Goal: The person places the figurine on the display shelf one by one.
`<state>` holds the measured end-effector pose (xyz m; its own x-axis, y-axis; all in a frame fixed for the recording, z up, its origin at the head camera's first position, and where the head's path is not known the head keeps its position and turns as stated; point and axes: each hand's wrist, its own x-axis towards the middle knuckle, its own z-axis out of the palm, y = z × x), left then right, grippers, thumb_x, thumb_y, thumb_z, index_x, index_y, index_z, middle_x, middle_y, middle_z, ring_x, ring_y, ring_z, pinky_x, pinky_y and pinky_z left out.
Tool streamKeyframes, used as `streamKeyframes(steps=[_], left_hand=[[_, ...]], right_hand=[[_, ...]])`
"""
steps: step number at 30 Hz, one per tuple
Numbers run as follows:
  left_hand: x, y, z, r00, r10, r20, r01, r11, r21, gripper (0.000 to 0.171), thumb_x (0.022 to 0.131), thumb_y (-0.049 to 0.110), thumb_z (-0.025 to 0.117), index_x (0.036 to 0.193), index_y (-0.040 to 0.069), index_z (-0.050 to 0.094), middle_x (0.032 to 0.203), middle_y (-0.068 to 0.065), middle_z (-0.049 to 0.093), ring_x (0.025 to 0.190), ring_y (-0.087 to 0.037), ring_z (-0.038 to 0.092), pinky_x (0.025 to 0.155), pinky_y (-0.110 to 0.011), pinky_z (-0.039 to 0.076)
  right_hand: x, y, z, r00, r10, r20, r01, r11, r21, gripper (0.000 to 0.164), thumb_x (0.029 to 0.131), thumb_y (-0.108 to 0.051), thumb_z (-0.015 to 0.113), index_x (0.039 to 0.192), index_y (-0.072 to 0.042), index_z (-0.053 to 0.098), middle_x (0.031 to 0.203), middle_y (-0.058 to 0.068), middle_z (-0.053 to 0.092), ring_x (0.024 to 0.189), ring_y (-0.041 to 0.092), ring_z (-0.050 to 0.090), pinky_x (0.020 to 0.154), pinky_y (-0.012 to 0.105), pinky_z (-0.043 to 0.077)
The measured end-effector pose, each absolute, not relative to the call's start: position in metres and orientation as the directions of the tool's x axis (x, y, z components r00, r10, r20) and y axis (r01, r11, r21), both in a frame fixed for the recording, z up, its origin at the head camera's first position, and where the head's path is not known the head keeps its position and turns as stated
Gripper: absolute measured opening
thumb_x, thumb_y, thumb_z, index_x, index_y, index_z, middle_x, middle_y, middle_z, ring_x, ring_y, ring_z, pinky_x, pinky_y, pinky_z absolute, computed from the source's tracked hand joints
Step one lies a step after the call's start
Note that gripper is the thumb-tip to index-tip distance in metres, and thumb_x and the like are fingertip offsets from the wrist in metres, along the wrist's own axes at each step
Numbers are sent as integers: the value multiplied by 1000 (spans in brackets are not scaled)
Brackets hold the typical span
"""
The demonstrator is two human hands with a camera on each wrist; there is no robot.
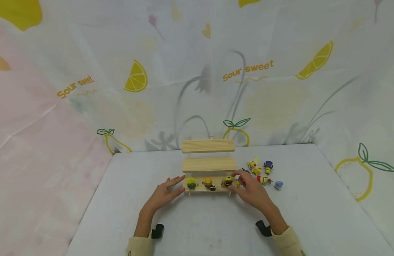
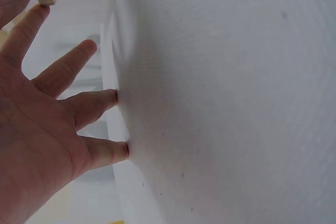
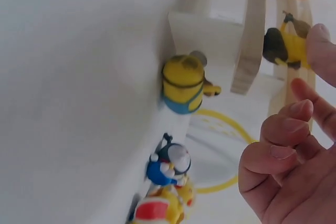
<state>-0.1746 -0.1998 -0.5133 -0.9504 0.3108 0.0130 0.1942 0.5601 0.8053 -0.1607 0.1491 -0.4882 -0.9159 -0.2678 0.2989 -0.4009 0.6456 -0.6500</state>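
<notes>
A three-tier wooden shelf rack (image 1: 209,164) stands on the table. Several small yellow figurines stand on its lowest board, among them a green-and-yellow one (image 1: 191,183) and an orange-headed one (image 1: 208,182). With fingers spread, my left hand (image 1: 163,195) touches the left end of that board with thumb and index finger; two other fingertips meet the tabletop (image 2: 220,103). At the board's right end, my right hand (image 1: 252,192) has its thumb against a dark-footed figurine (image 3: 286,48). The index fingertip lies a small gap from that figurine, and the remaining fingers are curled.
Right of the rack, a yellow figurine in blue (image 3: 182,83) stands by the board's end. Further right are more figurines, including a purple-hatted one (image 1: 268,167), a red-and-yellow one (image 1: 263,179) and a small blue item (image 1: 278,185). A printed cloth (image 1: 197,106) hangs behind.
</notes>
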Motion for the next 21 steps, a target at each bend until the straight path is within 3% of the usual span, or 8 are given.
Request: streamKeyframes(steps=[10,21], left_hand=[[-175,-201,-515,-952,306,11,190,561,806,54,85,46,64,134,26,53,139,-12,44,134,-43,20,107,-55,15],[-174,-200,-514,-949,314,13,194,553,810,53,85,45,64,134,26,53,139,-10,44,135,-40,22,109,-51,16]], right_hand=[[-159,181,-491,-937,-238,255,-346,721,-600,41,79,-27,76,113,-14,58,75,5,47,63,12,40,52,25,32],[-154,210,-490,-968,-178,179,-246,823,-512,51,78,-28,77,122,-12,56,87,1,55,75,18,48,56,29,39]])
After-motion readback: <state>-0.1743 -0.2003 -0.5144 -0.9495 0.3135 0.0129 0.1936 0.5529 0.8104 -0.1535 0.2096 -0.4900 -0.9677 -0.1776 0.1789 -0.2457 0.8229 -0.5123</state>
